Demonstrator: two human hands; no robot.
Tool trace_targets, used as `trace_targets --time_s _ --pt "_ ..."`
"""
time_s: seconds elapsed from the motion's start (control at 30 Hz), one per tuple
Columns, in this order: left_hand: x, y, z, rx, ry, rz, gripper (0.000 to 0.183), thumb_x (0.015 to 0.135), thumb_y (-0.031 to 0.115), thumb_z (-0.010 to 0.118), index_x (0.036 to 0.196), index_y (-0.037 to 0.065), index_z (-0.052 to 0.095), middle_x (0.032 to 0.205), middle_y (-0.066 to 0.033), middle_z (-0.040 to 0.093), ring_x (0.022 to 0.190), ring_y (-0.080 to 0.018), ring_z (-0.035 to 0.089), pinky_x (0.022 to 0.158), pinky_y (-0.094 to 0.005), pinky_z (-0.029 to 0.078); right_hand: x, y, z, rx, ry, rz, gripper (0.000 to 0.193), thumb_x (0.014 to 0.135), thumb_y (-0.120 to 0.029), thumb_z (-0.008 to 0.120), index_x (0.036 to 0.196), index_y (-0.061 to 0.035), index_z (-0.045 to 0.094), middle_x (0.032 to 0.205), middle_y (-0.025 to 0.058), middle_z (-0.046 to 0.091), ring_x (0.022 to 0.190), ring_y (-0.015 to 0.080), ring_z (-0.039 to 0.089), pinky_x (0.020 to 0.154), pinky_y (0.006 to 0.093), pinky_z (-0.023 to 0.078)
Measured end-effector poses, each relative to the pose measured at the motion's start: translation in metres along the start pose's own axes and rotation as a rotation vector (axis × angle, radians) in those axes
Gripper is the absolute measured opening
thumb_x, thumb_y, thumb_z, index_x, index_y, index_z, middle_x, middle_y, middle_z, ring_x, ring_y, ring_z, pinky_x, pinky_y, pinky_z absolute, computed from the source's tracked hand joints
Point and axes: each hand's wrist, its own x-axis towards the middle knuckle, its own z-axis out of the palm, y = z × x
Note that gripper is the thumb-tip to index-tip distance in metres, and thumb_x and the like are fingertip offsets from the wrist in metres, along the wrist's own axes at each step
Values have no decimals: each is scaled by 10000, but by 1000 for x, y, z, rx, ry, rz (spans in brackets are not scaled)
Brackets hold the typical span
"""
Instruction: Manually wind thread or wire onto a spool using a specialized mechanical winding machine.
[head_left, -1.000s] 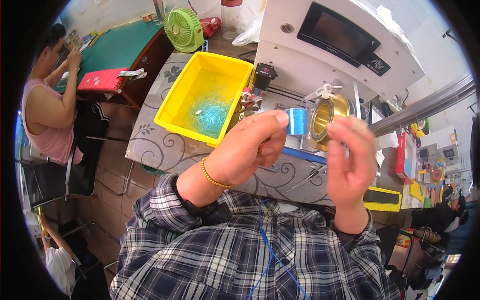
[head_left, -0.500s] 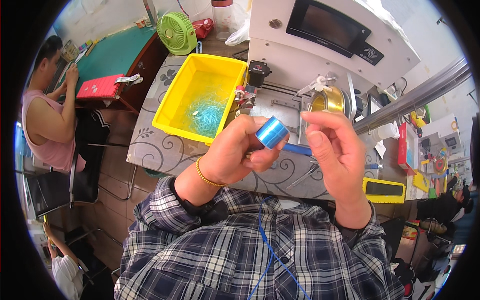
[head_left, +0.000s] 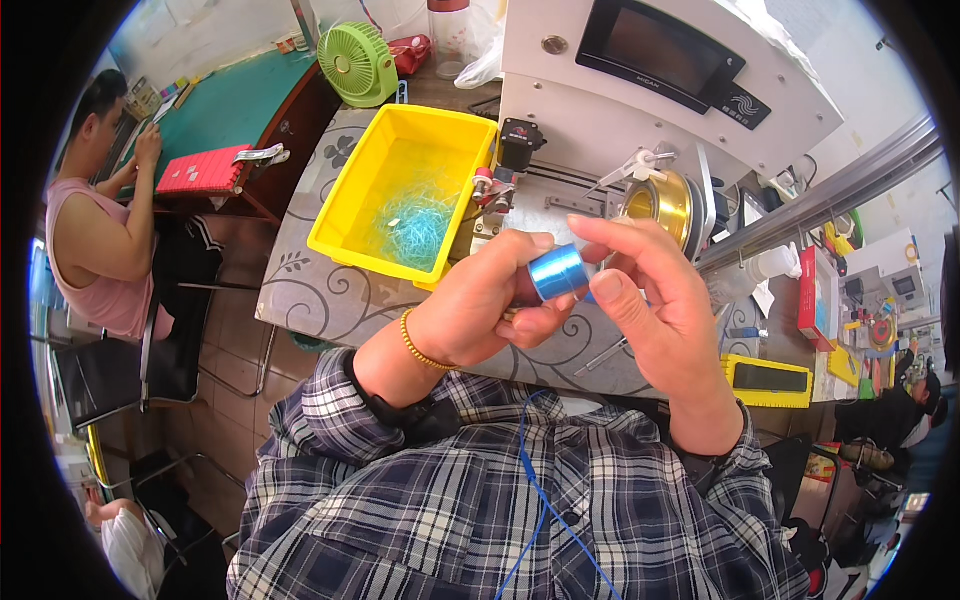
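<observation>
My left hand (head_left: 480, 300), with a yellow beaded bracelet at the wrist, grips a small spool of shiny blue line (head_left: 560, 272) between thumb and fingers. The spool lies sideways, its blue side facing up. Close to its right end is my right hand (head_left: 655, 290), thumb and index finger apart and curved toward the spool. Whether a fingertip touches it, or a fine strand runs between, I cannot make out. Left of my hands, a yellow bin (head_left: 345, 225) has a tangle of pale blue line (head_left: 418, 228) in it.
Behind my hands stands a white machine (head_left: 540, 90) with a dark screen (head_left: 655, 55) and a gold cylinder (head_left: 660, 203). A green fan (head_left: 357, 65) sits behind the bin. At right lies a yellow tray (head_left: 735, 370). A person in pink (head_left: 95, 250) sits at a green table.
My right hand has moved left to the spool's end. The spool has shifted slightly right and turned in my left hand, which keeps its grip.
</observation>
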Motion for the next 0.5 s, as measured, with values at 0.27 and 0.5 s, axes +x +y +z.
trace_targets --time_s 0.27,0.5 --pt "-3 5 7 196 116 -36 470 1015 484 375 877 76 565 612 21 419 503 -74 291 483 -239 211 -5 8 -4 5 -39 86 312 948 -212 673 1211 -48 648 1037 53 615 802 90 574 679 220 454" --pt "-7 3 11 289 170 9 659 1007 658 281 872 85 577 594 32 381 518 -74 273 494 -237 205 -10 11 -5 208 -31 222 326 930 -155 698 1214 -28 601 1017 18 617 814 60 561 714 210 454"
